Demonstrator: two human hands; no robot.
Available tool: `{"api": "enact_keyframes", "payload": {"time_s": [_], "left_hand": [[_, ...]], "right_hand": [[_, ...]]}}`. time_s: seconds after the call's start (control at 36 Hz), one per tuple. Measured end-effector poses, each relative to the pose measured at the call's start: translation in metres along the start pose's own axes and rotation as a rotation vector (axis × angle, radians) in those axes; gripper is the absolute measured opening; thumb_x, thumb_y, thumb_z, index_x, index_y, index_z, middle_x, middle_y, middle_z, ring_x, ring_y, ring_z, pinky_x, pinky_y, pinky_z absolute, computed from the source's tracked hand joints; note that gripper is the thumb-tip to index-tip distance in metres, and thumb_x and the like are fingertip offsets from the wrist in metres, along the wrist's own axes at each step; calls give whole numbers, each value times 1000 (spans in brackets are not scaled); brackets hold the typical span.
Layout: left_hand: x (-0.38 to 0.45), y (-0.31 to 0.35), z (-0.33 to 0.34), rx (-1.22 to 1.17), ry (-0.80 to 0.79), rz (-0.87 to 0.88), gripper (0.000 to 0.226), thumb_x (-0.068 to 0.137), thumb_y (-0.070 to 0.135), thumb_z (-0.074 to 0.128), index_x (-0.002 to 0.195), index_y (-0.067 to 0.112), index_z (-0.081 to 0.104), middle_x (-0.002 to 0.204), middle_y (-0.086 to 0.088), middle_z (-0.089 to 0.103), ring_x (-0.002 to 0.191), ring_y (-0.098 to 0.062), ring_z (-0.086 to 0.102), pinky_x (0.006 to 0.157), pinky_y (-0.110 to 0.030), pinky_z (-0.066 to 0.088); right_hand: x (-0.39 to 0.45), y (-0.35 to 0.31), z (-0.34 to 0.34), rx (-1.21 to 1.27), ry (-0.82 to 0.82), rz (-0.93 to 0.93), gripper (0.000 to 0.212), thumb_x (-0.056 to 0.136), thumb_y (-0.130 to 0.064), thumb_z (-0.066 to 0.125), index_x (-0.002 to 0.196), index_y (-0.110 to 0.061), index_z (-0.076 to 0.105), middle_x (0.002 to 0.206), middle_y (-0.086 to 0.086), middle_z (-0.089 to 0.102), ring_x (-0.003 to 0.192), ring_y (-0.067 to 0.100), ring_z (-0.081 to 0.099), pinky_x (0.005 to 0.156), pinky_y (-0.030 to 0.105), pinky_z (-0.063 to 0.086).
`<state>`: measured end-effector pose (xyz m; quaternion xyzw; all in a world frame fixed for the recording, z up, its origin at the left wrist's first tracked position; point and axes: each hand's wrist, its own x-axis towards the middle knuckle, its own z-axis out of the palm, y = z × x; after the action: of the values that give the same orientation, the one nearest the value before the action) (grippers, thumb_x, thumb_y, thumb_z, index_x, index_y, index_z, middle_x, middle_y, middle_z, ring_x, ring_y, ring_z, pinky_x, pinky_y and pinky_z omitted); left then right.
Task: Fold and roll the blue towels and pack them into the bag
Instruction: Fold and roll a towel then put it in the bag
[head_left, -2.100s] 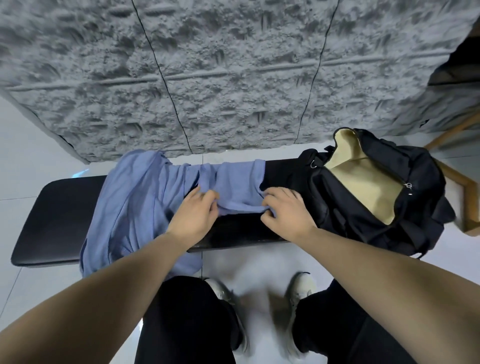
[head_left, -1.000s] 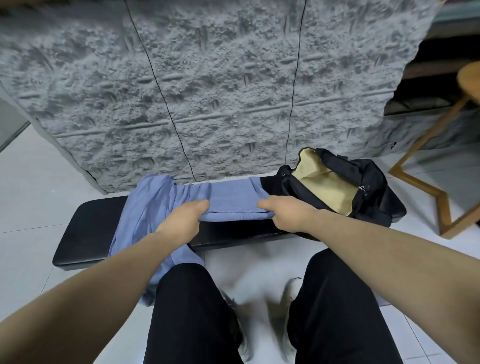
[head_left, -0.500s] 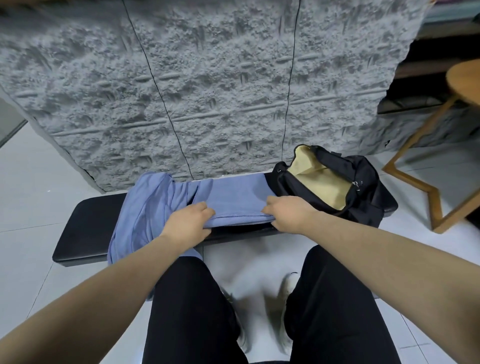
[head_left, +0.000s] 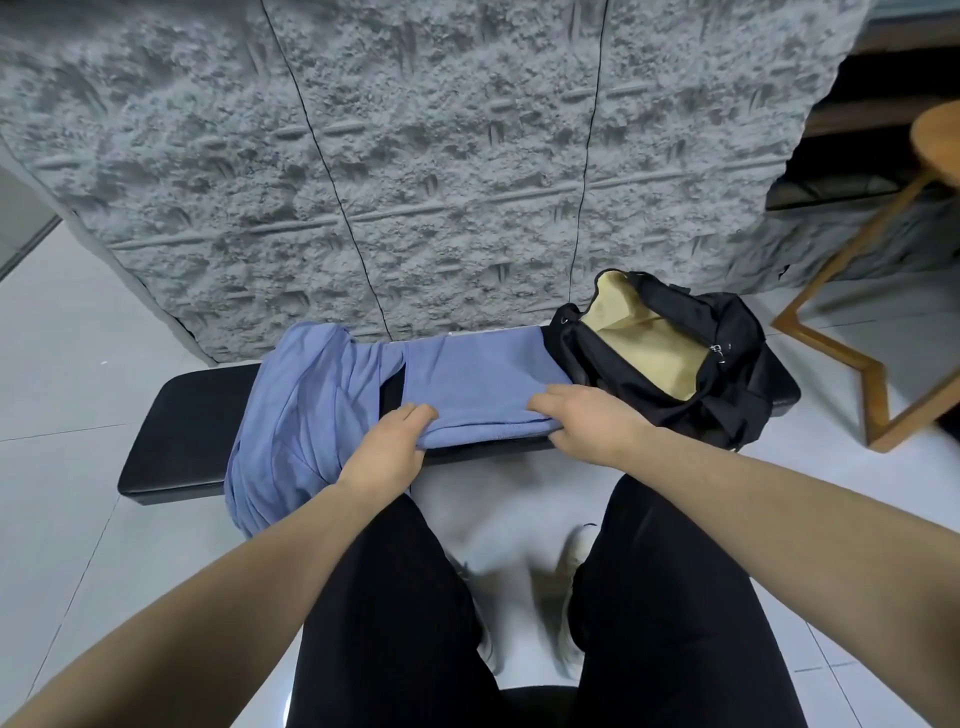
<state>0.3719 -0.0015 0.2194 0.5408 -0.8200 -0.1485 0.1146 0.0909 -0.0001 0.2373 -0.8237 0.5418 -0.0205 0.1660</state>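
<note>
With the folded towel (head_left: 475, 374) lying across the bench (head_left: 192, 426) beside the open bag (head_left: 670, 358), both hands, left (head_left: 387, 441) and right (head_left: 587, 418), curl over its near edge, so rolling should proceed evenly and tightly toward the far edge.

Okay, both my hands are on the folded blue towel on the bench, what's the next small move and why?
Probably start rolling the near edge away from you. The folded towel lies flat on the bench, the left hand and right hand grip its near corners, and the bag sits open beside it. The other blue towel lies unfolded.
</note>
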Motion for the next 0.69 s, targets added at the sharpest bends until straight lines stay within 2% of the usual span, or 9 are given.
{"api": "enact_keyframes", "payload": {"time_s": [0.14,0.19,0.25,0.28,0.33,0.39,0.44,0.53,0.69], "left_hand": [[-3,-3,-4,27,24,94,32,82,-7,55,111,3,60,95,-10,52,88,-30,50,71,-32,33],[-3,-2,-6,58,38,153,26,82,6,68,107,6,62,89,-8,52,78,-24,47,68,-31,33],[0,-3,-4,116,17,188,33,74,16,79,103,9,64,82,-5,50,70,-21,45,65,-29,33],[1,-4,-2,160,-7,190,36,69,16,82,100,10,65,80,-5,50,66,-23,47,63,-29,32],[4,-5,0,241,-40,168,39,54,6,85,87,9,63,73,-6,51,59,-28,51,57,-28,31],[4,-6,1,251,-40,121,39,48,-6,80,76,9,58,71,-7,50,55,-29,50,52,-28,29],[3,-6,4,209,-32,77,36,53,-14,70,77,8,56,79,-10,52,60,-30,49,53,-31,30],[0,-1,6,115,5,-2,34,67,-19,53,89,7,55,92,-8,49,71,-29,46,60,-34,32],[0,4,8,83,-15,-32,44,74,-20,43,104,9,57,91,-6,48,77,-24,43,61,-32,25]], "right_hand": [[-4,-3,0,-48,-18,27,41,86,-40,59,124,-28,52,96,-1,57,90,23,58,70,34,47],[0,-3,0,-122,-100,63,45,89,-35,59,132,-26,49,103,3,62,95,26,61,73,35,51],[2,-4,1,-187,-121,70,24,91,-26,56,115,-20,57,96,3,61,91,28,61,75,38,53],[2,-5,1,-214,-117,68,12,92,-21,54,103,-19,56,90,2,55,88,28,58,73,37,51],[1,-5,2,-263,-74,31,12,92,-17,52,102,-16,58,95,3,49,93,29,55,68,34,40],[1,-4,5,-290,-11,-33,24,89,-11,54,112,-12,61,110,8,50,103,30,49,72,32,31],[1,-5,5,-245,27,-64,31,85,-3,52,114,-11,61,117,9,50,105,31,48,78,34,36],[-1,-8,2,-144,-32,-50,31,80,6,48,106,-10,54,102,8,49,96,33,53,76,40,42],[-7,-7,2,-163,-13,-36,32,80,4,50,92,-23,36,89,4,44,85,32,52,62,36,31]]}}
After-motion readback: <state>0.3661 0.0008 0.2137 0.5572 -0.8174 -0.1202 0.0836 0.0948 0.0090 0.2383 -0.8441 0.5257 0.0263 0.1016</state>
